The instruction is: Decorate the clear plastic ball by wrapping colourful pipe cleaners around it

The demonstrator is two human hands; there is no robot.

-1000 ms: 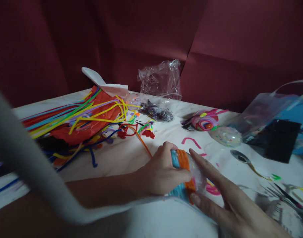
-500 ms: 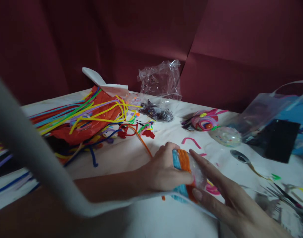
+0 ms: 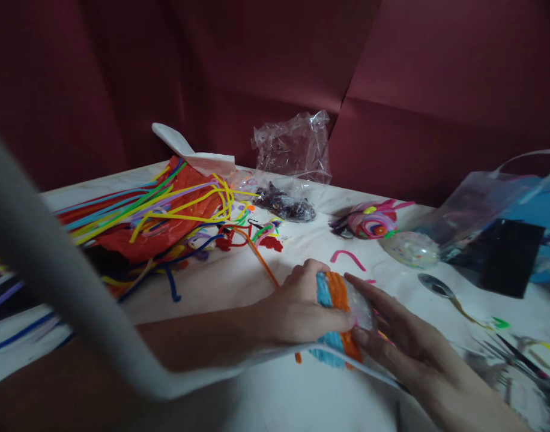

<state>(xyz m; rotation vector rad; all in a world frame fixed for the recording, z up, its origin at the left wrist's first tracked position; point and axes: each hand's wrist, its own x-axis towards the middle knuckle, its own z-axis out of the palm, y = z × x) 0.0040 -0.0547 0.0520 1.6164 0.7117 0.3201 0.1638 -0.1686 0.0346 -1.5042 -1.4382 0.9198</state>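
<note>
A clear, rounded plastic piece [image 3: 337, 295], its kind partly hidden, is wrapped in bands of light blue and orange pipe cleaner. My left hand [image 3: 293, 312] grips its wrapped left side, thumb across the orange band. At its bare clear end, my right hand [image 3: 421, 360] has its thumb and forefinger on either side, the thumb against the orange band's lower edge. A loose orange pipe cleaner [image 3: 261, 261] runs from behind my left hand toward the pile. Beyond the hands lies a short pink piece [image 3: 347, 257].
At left, colourful pipe cleaners [image 3: 180, 204] cover a red sheet. A clear bag [image 3: 293, 147] stands at the back. To the right are a pink wrapped figure [image 3: 374, 219], a clear dotted ball [image 3: 410, 249], a spoon [image 3: 437, 285] and scissors [image 3: 522, 357]. A pale bar [image 3: 77, 288] crosses the near left.
My right fingers have shifted slightly on the clear end, and the thumb sits a little higher on the orange band. My left hand keeps its hold.
</note>
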